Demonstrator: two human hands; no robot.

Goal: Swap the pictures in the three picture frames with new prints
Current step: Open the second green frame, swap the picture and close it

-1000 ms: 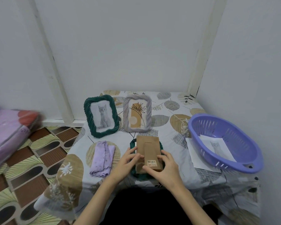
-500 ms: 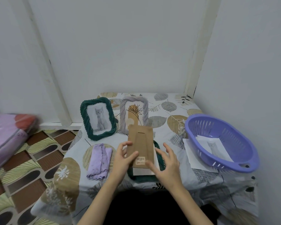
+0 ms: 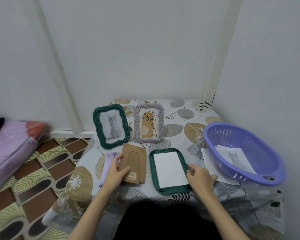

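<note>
Covering table [image 3: 184,116]: leaf-print cloth; bedding [image 3: 10,149] perhaps leftward

Single head view, wide-angle, looking forward and down, close over table [image 3: 189,108], facing wall corner
</note>
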